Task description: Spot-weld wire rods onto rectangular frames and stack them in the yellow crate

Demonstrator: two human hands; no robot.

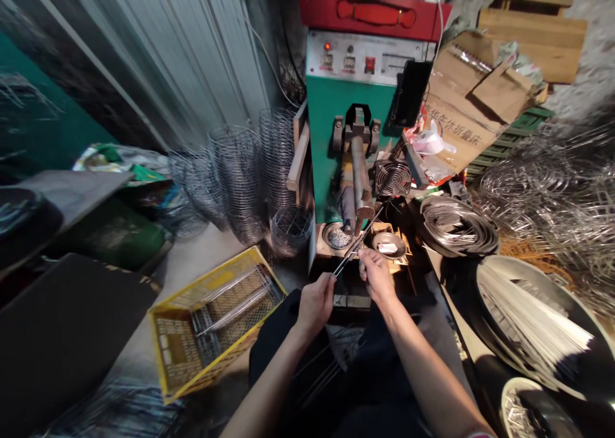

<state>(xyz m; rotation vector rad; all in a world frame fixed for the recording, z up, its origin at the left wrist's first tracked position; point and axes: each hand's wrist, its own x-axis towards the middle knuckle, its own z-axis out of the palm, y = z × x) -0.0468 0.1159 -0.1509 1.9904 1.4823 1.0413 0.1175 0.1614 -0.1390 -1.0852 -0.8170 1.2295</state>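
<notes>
My left hand [317,302] is closed around the lower end of a pair of thin metal rods [350,257], which slant up and to the right. Their far end reaches close to the tip of the machine's thick metal arm [361,182]. Beside the rods, my right hand [377,276] is closed in a pinch. Whatever sits between its fingertips is too small to make out. Just beyond my hands are a bowl of small metal pieces [337,236] and a second shallow bowl [389,246] with something pale in it.
A green machine [321,130] with a red top stands ahead. To the left are a yellow crate [158,345] with wire parts and stacked wire baskets [237,182]. At right lie coiled metal strips [459,227] and a large basin [485,268] of straight rods.
</notes>
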